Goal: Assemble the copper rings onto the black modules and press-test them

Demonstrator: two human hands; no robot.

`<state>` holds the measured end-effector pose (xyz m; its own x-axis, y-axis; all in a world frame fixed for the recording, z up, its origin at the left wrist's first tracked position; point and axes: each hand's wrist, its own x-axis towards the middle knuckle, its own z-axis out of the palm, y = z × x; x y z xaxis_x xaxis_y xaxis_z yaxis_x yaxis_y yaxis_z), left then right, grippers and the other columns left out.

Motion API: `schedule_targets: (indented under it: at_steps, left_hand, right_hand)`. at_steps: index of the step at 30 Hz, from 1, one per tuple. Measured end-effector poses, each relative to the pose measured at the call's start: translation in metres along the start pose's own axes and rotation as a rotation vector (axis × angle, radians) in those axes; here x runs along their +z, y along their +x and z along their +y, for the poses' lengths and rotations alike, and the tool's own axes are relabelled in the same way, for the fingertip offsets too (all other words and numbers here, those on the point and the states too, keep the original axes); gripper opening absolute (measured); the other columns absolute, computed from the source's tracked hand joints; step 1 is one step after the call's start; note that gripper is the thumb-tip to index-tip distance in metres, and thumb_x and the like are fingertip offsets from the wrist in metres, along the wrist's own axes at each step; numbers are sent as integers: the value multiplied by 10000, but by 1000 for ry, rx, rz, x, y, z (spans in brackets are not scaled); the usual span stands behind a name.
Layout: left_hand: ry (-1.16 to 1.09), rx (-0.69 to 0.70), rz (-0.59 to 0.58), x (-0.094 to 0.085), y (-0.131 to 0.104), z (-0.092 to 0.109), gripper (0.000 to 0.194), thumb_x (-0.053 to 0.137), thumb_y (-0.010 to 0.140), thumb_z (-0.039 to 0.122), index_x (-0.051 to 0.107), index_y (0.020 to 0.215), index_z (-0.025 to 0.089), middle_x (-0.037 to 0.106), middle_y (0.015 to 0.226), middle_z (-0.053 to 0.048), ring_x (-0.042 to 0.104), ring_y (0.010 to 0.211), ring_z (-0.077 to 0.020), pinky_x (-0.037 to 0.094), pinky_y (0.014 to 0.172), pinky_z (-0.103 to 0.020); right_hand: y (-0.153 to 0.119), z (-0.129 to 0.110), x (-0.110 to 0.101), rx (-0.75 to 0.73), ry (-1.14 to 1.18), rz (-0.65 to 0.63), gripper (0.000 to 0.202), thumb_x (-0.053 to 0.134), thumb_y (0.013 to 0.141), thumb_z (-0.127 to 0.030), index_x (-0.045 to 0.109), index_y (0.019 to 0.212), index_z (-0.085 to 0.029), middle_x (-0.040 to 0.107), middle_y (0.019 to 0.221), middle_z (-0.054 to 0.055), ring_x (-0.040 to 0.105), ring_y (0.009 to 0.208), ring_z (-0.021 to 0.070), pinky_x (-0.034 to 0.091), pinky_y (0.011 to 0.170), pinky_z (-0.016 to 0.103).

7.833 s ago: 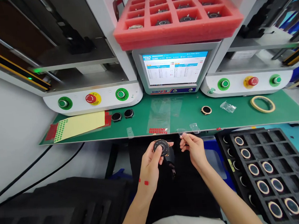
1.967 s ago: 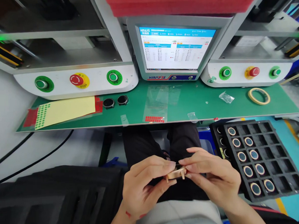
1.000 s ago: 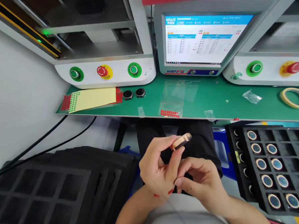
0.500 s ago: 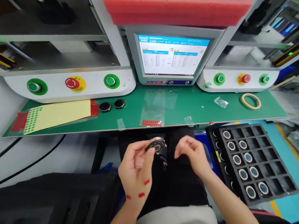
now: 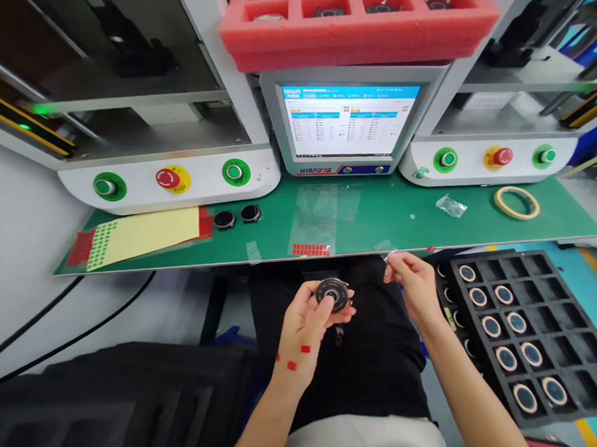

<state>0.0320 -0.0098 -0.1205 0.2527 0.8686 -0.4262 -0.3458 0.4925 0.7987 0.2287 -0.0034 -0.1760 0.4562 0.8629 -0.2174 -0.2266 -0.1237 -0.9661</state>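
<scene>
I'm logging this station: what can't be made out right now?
- Head view: fine text on the monitor, too small.
- Head view: far side of the watch, turned away in the left hand.
- Head view: far end of the red foam tray, cut off by the top edge.

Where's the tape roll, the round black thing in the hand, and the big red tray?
Tape roll [image 5: 518, 216]: head view, front of its ring.
Round black thing [image 5: 337, 291]: head view, its flat dark face.
Big red tray [image 5: 359, 43]: head view, its front wall.

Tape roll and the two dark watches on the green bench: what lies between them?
In the head view, clear plastic film with red stickers, a tiny pale scrap and a crumpled clear wrapper.
</scene>
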Motion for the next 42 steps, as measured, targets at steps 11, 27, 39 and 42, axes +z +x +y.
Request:
schedule_targets:
  at_steps: [11, 27, 39, 42]
  left_hand:
    - [-26, 70, -50, 6, -8, -17, 373, 546, 921, 500, 652, 1025, 158, 738, 1003, -86, 623, 731, -134, 492, 644, -220]
    - [167, 354, 8, 5, -22, -29, 275, 481, 984, 407, 614, 1101, 196, 705, 1122, -78, 659, 1032, -194, 502, 891, -275]
    - [101, 288, 59, 3, -12, -35, 337, 522, 951, 441, 699, 1093, 192, 681, 1263, -72, 627, 1181, -233, 528, 967, -300]
    - [96, 272, 60, -5, 10, -41, 401, 481, 938, 503, 687, 1119, 210, 669, 1290, -47, 603, 1222, -236, 491, 1036, -332]
  right_hand:
    - [-80, -35, 23, -57, -24, -556, 222, 635, 903, -325, 658, 745, -171, 647, 557, -4, 583, 483, 97, 478, 529, 214]
    - [-95, -26, 44, 165, -37, -474, 346, 638, 865, -465, 576, 693, -171, 568, 493, -23, 525, 417, 82, 441, 456, 195]
    - [-92, -13, 54, -92, 61, -205, 309, 770, 722, -444, 588, 718, -195, 631, 739, 2, 604, 693, 130, 524, 682, 260]
    - [-80, -3, 28, -188, -178, -46, 427, 718, 727, -587, 555, 672, -196, 650, 723, 12, 625, 676, 139, 541, 666, 267]
